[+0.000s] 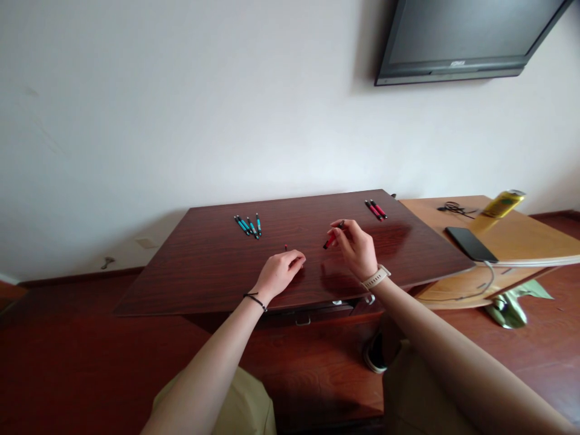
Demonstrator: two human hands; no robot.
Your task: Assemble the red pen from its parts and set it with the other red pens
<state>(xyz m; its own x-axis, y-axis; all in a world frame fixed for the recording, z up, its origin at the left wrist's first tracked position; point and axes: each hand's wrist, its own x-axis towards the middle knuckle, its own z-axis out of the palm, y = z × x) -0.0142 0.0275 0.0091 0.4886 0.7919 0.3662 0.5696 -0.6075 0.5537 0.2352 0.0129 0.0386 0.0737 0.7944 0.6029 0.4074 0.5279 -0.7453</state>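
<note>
My right hand (pixel 359 249) pinches a red and black pen (pixel 332 240) above the dark wooden table (pixel 190 266). To its left, my left hand (pixel 278 273) is low over the tabletop with its fingers curled together. A thin red-tipped piece (pixel 286 247) sticks up just behind those fingers; its lower part is hidden, and I cannot tell what it is. Several teal and black pens (pixel 247 226) lie in a loose group at the back left. Two red and black pens (pixel 376 209) rest side by side near the back right corner.
A lighter wooden cabinet (pixel 539 232) adjoins the table on the right. On it are a black phone (pixel 471 243) with a white cable, a dark coiled cable (pixel 457 209) and a yellow can (pixel 502 204). A television (pixel 466 36) hangs on the wall.
</note>
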